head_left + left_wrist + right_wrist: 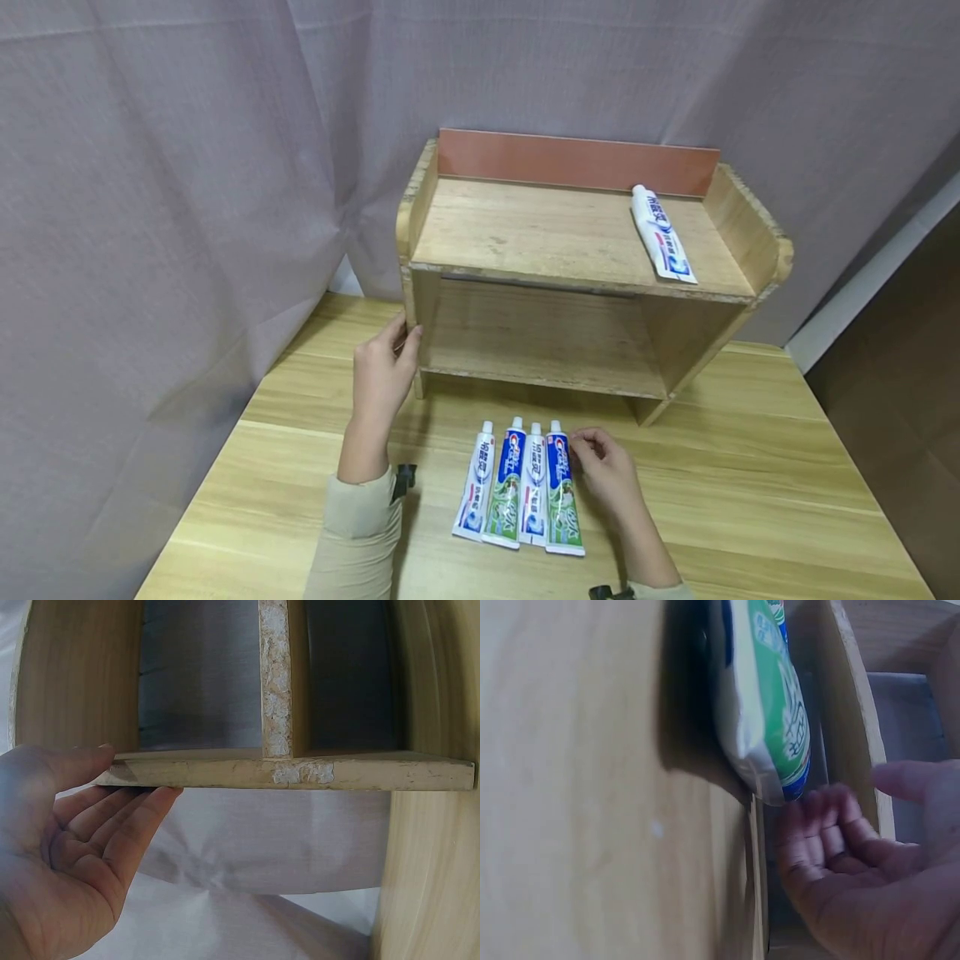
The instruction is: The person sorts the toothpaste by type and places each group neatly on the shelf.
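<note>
My left hand [381,367] grips the left side panel [225,772] of a small two-tier wooden shelf [525,229], thumb on one face and fingers on the other. In front of the shelf, several toothpaste tubes lie side by side with caps toward it: a white tube [474,492], a blue-green tube [504,492], another white tube [533,492] and another blue-green tube [562,496] at the right end. Beside that last tube's cap end is my right hand [609,471], fingers loosely bent, thumb apart from them in the right wrist view. A white tube [662,233] lies on the upper tier.
The shelf stands on a wood-grain table [750,467]; a reddish-brown board [577,161] backs its top tier. Grey cloth [187,167] hangs behind and to the left. A dark brown surface [892,358] borders the table's right side.
</note>
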`<control>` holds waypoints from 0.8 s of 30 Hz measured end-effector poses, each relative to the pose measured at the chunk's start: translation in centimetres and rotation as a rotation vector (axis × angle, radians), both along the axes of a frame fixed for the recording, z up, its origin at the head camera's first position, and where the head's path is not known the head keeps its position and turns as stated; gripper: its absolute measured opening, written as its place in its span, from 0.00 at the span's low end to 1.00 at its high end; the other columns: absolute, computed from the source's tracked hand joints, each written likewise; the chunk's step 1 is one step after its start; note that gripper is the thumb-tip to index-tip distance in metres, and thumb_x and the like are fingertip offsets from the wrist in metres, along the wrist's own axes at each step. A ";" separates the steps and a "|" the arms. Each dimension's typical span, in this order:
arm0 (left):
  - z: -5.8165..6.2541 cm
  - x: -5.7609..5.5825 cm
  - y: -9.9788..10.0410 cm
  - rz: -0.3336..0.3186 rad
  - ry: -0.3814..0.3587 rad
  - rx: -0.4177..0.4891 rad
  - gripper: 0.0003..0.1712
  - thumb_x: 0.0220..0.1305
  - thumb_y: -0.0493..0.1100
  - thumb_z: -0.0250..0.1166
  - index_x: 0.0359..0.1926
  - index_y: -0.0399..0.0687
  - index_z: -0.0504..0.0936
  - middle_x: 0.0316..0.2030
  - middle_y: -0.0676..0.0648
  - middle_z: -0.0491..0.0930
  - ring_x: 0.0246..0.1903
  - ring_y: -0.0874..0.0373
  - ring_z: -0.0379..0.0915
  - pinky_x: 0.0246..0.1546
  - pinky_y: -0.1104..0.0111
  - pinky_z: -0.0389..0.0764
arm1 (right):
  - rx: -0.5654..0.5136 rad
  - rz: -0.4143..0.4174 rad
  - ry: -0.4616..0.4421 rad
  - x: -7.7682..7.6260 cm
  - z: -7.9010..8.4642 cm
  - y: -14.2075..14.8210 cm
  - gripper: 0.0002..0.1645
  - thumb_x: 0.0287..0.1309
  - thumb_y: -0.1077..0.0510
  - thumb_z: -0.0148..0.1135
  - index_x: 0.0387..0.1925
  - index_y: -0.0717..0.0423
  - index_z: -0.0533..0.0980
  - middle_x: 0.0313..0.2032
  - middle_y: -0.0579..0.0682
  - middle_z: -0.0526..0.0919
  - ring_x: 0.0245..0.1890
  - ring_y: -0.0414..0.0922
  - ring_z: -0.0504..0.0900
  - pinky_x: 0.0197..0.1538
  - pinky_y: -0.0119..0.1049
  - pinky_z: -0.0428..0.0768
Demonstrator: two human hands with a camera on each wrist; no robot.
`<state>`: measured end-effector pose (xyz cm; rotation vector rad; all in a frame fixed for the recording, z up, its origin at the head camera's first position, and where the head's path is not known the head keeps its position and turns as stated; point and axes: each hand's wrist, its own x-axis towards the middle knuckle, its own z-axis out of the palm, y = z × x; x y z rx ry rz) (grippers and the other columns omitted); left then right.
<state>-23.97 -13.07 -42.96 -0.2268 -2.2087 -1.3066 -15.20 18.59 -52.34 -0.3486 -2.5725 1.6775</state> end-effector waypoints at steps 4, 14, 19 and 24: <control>0.1 0.0 0.0 -0.004 0.010 0.001 0.19 0.71 0.40 0.64 0.58 0.34 0.81 0.47 0.35 0.85 0.46 0.45 0.85 0.44 0.67 0.88 | 0.149 0.048 -0.030 0.1 -0.2 0.0 0.18 0.65 0.50 0.66 0.46 0.62 0.81 0.38 0.53 0.84 0.37 0.44 0.80 0.39 0.29 0.82; 0.1 0.1 0.0 0.004 -0.005 0.000 0.19 0.71 0.39 0.64 0.58 0.34 0.80 0.47 0.35 0.85 0.46 0.45 0.85 0.44 0.69 0.88 | 0.200 0.079 -0.091 0.4 -0.5 -0.1 0.27 0.59 0.46 0.72 0.49 0.63 0.80 0.37 0.50 0.84 0.37 0.44 0.80 0.42 0.30 0.82; 0.0 0.1 0.0 0.003 -0.002 -0.001 0.19 0.71 0.39 0.64 0.59 0.33 0.80 0.47 0.35 0.85 0.46 0.45 0.85 0.44 0.68 0.88 | 0.239 0.089 -0.102 0.5 -0.5 -0.1 0.26 0.59 0.46 0.72 0.48 0.64 0.80 0.36 0.50 0.83 0.36 0.44 0.80 0.41 0.33 0.83; 0.0 0.0 0.0 0.000 0.009 -0.006 0.19 0.71 0.39 0.64 0.58 0.33 0.80 0.47 0.35 0.85 0.46 0.45 0.85 0.44 0.69 0.88 | 0.281 0.098 -0.106 0.6 -0.3 -0.1 0.26 0.59 0.46 0.71 0.47 0.64 0.80 0.35 0.50 0.83 0.35 0.44 0.80 0.41 0.34 0.84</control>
